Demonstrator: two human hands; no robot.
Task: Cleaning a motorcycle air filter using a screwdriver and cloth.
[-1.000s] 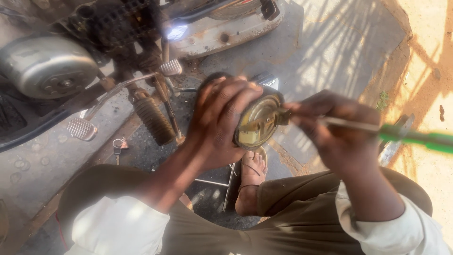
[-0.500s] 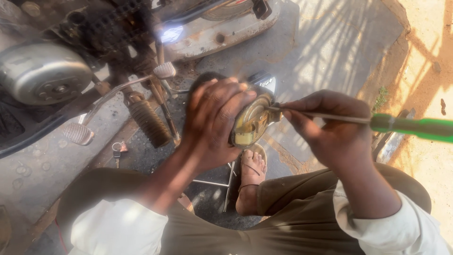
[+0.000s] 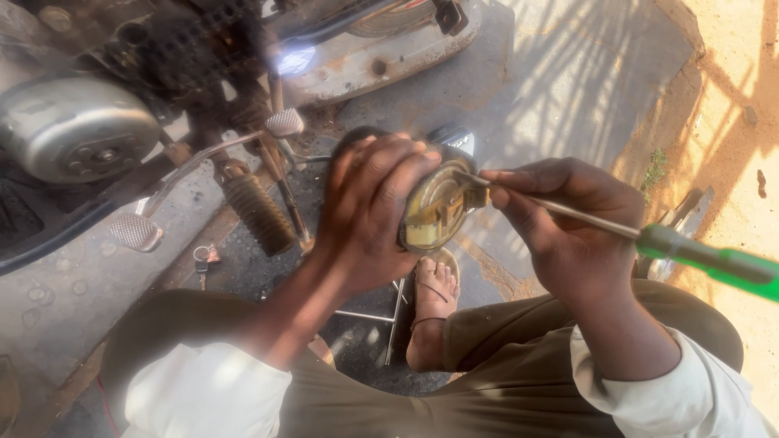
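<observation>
My left hand [image 3: 369, 215] grips a round, dirty brass-coloured metal part [image 3: 434, 207] and holds it up in front of me. My right hand [image 3: 564, 223] pinches the thin steel shaft of a screwdriver [image 3: 584, 217] with a green handle [image 3: 714, 264] that sticks out to the right. The screwdriver's tip rests against the upper edge of the round part. Below the hands I see my knees in olive trousers and my foot in a sandal [image 3: 430, 296].
A motorcycle engine [image 3: 77, 138] with a silver round cover stands at the upper left. Its black footpeg [image 3: 260, 212] and a chrome lever [image 3: 136, 231] stick out toward me. A small bunch of keys [image 3: 203, 258] lies on the oily ground. Sandy ground lies at the right.
Both hands have shifted slightly left and down with the round part. The screwdriver tilted so that its green handle dropped lower at the right.
</observation>
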